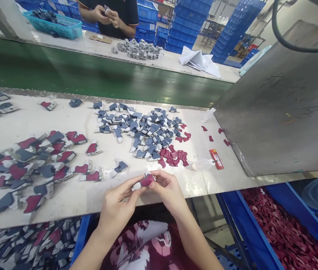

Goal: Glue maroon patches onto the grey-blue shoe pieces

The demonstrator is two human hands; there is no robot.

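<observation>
Close to the table's front edge, my left hand (122,197) and my right hand (166,187) pinch one small plastic part (147,180) between them. Its upper face is dark red and its body pale grey. Fingers of both hands cover its ends. Just beyond lies a pile of dark red flat pieces (174,156). Behind that spreads a heap of blue-and-grey plastic parts (144,129). Left of my hands a single blue-and-grey part (120,167) lies alone. More parts with red and blue faces (35,161) cover the table's left side.
A red lighter (216,159) lies at the right, by a metal panel (285,101). Blue bins hold red pieces (282,228) and mixed parts (26,243) below the table. Across the green conveyor (91,80), a person (110,18) handles a small part near grey parts (139,49).
</observation>
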